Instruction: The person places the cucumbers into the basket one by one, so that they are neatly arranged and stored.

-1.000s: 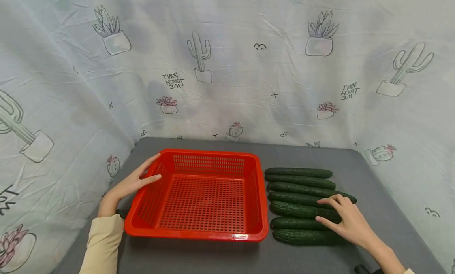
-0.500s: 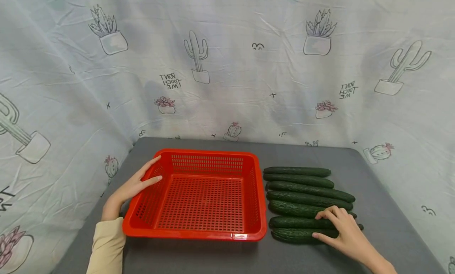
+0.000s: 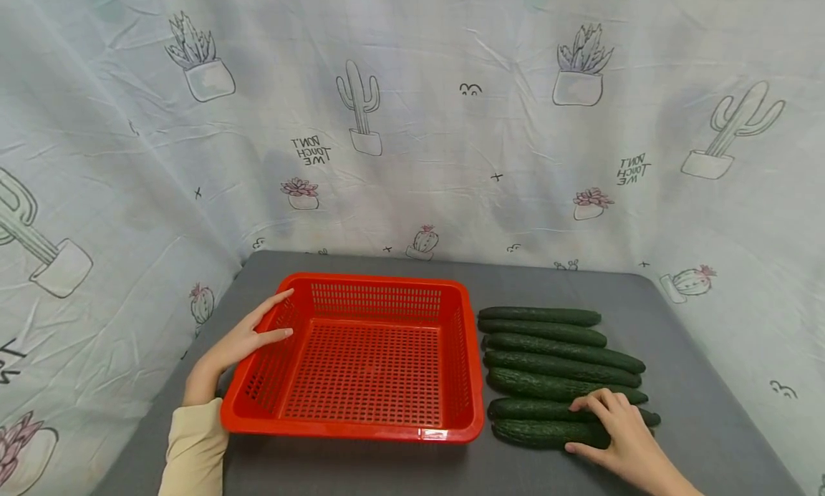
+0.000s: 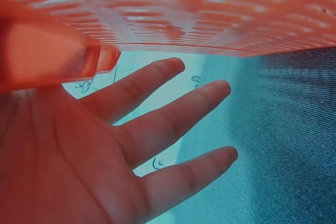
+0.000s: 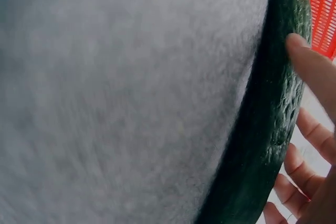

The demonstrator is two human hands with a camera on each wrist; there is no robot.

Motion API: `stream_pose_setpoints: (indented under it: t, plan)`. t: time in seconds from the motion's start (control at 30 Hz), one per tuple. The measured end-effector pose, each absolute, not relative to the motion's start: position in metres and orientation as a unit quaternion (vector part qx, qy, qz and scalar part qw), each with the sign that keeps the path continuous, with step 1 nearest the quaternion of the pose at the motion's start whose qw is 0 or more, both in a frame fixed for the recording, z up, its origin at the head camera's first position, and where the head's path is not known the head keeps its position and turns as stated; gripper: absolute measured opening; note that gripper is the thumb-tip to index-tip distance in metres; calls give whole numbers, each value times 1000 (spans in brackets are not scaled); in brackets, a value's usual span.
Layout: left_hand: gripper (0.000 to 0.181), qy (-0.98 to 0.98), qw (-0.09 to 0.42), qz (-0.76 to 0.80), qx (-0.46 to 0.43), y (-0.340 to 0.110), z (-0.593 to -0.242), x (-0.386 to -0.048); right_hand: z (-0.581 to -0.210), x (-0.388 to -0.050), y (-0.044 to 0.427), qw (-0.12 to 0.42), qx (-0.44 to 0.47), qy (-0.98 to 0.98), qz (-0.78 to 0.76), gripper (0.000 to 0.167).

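Observation:
My left hand (image 3: 238, 342) rests at the left side of a red plastic basket (image 3: 354, 432). In the head view its thumb reaches over the rim and the index finger lies along it. Below the basket's slotted wall (image 4: 173, 17), the left wrist view shows three straight fingers (image 4: 173, 124) touching nothing. At the right, my right hand (image 3: 628, 439) holds the nearest cucumber (image 3: 535, 433), thumb on its near side and curled fingers across the far side. The right wrist view shows the thumb (image 5: 310, 66) on that cucumber's dark green skin (image 5: 262, 129). The fingertips are partly hidden.
Several more cucumbers (image 3: 554, 361) lie side by side beyond the held one, right of the basket. Everything stands on a grey-covered table (image 3: 361, 474). A white curtain (image 3: 425, 124) printed with cacti hangs behind and at both sides.
My right hand has moved down from the middle of the cucumber row to the nearest cucumber, and its thumb has come to the near side. The left hand stays at the basket.

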State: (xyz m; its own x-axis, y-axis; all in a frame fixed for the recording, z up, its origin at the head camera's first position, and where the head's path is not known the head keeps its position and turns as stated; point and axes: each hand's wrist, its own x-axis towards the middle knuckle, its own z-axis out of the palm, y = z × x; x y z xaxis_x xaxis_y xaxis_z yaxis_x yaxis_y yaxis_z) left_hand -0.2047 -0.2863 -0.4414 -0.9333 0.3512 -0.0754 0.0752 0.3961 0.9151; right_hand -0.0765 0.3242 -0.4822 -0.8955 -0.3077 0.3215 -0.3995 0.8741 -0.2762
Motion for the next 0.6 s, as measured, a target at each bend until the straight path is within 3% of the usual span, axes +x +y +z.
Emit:
stream_pose_setpoints:
  t: [0.6]
  plan:
    - [72,822,128,539,132,-286,-442,-204,-492,-76,327,133,226,-955,137,42]
